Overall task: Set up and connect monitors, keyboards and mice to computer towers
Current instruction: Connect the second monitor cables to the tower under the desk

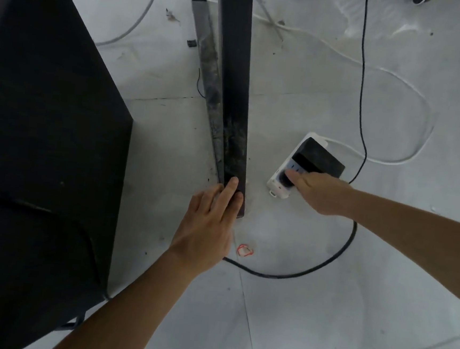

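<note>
A black computer tower (40,135) stands on the pale floor at the left. A white power strip (277,188) lies on the floor right of centre, with a black power adapter (319,157) plugged into its far end. My right hand (319,192) grips a black plug (285,179) seated in the strip's near end. A thick black cable (312,268) curves from under that hand across the floor toward the tower. My left hand (209,228) rests with straight fingers against the foot of a black metal desk leg (234,96).
White cables (414,93) loop over the floor behind the strip, and a thin black cord (363,83) runs down to the adapter. A small red rubber band (244,250) lies near my left wrist. A second, dusty leg (211,83) slants beside the black one.
</note>
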### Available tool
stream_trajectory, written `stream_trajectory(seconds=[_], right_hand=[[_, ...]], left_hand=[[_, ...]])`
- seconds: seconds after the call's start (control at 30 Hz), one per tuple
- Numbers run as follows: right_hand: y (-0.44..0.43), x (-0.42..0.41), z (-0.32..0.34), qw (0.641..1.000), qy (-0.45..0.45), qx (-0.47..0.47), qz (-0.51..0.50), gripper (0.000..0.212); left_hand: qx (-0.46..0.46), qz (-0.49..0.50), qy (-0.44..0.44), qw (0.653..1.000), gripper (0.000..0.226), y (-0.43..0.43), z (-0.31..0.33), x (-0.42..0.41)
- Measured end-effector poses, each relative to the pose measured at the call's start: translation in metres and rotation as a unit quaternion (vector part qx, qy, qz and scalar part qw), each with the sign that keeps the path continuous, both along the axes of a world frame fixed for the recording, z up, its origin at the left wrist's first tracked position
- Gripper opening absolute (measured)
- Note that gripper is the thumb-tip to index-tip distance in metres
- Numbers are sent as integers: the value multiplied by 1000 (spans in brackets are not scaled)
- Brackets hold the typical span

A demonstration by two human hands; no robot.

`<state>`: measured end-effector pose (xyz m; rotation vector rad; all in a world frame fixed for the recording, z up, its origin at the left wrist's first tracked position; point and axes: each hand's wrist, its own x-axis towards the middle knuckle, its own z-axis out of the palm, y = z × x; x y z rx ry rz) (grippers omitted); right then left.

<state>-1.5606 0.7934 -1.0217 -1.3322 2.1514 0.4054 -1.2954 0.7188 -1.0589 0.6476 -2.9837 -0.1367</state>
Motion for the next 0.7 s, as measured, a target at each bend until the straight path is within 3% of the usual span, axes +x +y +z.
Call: stream_trajectory(seconds=[0.07,0.13,0.2,0.3,0.37,0.53,0.7], right_hand=[[-7,-1,-2,998,35,37,47,61],[-16,0,4,998,13,54,-6,46],[-17,-1,8,995,-29,73,-55,61],[-7,7,13,984,72,99,131,48],[-1,9,12,961,144,94,217,68],[9,10,7,917,251,27,309,66],[0,11,13,908,251,17,335,56]], left_hand=[[-2,6,13,1000,57,2,-1,-1],[-3,9,20,1000,56,3,-2,-3],[-1,13,14,1000,57,4,-2,-3],[6,12,2,1000,59,5,-1,-4],[9,11,-15,1000,60,5,0,-3],[10,-1,-61,998,65,1,7,0],[25,-3,-91,996,77,1,8,3]])
